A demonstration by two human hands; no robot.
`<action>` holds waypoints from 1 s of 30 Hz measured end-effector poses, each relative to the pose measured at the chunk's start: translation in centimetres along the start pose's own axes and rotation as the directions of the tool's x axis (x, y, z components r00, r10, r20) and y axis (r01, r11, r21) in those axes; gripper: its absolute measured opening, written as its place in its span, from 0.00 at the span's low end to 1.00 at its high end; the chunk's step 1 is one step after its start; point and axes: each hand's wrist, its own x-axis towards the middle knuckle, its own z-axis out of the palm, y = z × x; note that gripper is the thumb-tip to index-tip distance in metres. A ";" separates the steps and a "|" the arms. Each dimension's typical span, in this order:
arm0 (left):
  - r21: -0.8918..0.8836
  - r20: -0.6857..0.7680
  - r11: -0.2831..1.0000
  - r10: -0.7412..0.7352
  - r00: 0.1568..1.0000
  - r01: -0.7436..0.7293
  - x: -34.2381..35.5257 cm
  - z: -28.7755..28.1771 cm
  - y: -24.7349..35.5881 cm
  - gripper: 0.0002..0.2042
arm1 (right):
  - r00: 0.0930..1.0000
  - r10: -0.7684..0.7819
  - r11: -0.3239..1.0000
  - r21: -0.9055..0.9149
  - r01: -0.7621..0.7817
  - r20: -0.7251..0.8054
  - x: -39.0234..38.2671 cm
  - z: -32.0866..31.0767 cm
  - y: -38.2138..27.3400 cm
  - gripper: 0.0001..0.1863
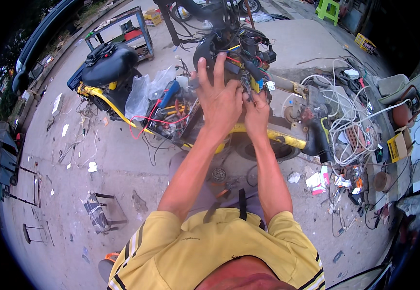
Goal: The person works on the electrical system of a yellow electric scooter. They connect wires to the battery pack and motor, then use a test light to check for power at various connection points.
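Observation:
A partly stripped yellow electric scooter (285,137) stands in front of me, its front end exposed with a tangle of wires (246,79). My left hand (217,104) is at the front end, two fingers stretched upward, thumb side bent and pinched against the wires. Beside it, my right hand (256,113) is closed in a pinch on the same wires; the fingertips partly hide what they grip. A white plug connector (270,85) hangs just right of my right hand. Left of my hands, the scooter's open middle holds a blue multimeter-like device (170,93) with red and black leads.
A black seat (110,65) sits on the scooter's rear at the left. Clear plastic bags (144,92) lie by the device. Coiled white cables (350,111) and scrap heap up at the right. A low stool (101,212) stands lower left; a metal-framed cart (144,34) is behind.

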 end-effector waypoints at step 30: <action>0.088 0.032 0.996 -0.002 0.999 -0.001 -0.1 0.1 0.2 0.07 | 0.995 -0.004 0.999 0.046 0.009 -0.098 -0.2 1.0 -0.5 0.14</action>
